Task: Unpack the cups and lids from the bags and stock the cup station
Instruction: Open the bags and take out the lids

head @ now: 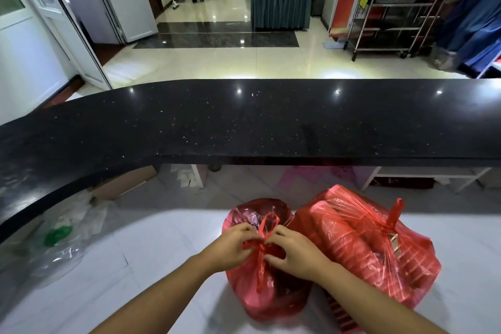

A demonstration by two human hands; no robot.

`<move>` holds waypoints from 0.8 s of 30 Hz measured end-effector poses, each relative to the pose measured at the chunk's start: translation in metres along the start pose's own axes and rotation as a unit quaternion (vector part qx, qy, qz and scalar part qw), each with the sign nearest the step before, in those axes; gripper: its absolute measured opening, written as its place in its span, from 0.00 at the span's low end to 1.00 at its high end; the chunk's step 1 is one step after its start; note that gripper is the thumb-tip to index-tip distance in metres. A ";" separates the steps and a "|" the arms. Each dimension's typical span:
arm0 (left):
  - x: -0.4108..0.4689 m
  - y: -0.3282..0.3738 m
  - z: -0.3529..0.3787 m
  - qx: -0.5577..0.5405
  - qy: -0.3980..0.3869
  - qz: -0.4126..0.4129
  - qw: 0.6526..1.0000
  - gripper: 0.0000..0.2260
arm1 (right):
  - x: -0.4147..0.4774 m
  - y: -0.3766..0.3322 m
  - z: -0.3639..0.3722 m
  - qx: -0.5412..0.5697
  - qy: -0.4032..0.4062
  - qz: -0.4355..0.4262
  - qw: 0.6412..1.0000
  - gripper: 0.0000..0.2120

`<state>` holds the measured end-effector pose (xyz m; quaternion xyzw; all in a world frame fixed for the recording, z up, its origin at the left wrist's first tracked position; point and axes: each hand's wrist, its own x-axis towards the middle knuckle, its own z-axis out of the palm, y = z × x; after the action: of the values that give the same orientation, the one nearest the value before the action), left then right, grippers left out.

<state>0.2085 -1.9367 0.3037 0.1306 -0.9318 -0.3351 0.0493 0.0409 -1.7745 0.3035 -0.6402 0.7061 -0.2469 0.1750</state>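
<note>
Two red plastic bags sit on the white lower counter [151, 266]. The smaller bag [268, 295] is in front of me, tied in a knot at its top. My left hand [233, 247] and my right hand [292, 249] both pinch the knotted handles of this bag, one on each side. The larger bag [363, 247] stands to its right, tied shut, with striped stacks showing through the plastic. What the smaller bag holds is too dark to tell.
A raised black stone counter [244, 122] curves across in front of me. Clear plastic wrapping with something green [58, 236] lies at the left. Beyond the counter are a tiled hall, a skirted table [282, 5], a metal trolley [393, 16] and a person standing far off.
</note>
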 end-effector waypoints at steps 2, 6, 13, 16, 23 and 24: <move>0.000 -0.007 0.003 0.022 -0.020 0.013 0.999 0.12 | -0.001 0.001 0.003 -0.011 -0.014 0.002 1.000 0.18; 0.003 -0.009 0.010 0.025 0.015 0.021 0.999 0.06 | 0.000 -0.003 0.006 -0.006 -0.022 0.023 0.999 0.17; 0.009 0.013 0.011 -0.047 0.080 -0.073 0.993 0.04 | 0.005 -0.011 0.010 0.122 0.036 0.079 0.989 0.05; 0.013 0.006 0.010 -0.103 0.124 -0.173 0.971 0.07 | 0.000 -0.013 0.000 0.127 -0.028 0.090 0.987 0.04; 0.014 0.012 -0.024 -0.481 -0.053 -0.254 0.838 0.07 | -0.013 0.015 -0.029 -0.090 -0.118 0.148 0.978 0.21; 0.011 0.011 -0.032 -0.524 -0.061 -0.251 0.811 0.09 | -0.014 0.020 -0.033 -0.085 -0.096 0.159 0.979 0.24</move>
<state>0.2012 -1.9511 0.3352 0.2938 -0.5505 -0.7807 -0.0329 0.0078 -1.7553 0.3176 -0.5534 0.7969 -0.0925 0.2241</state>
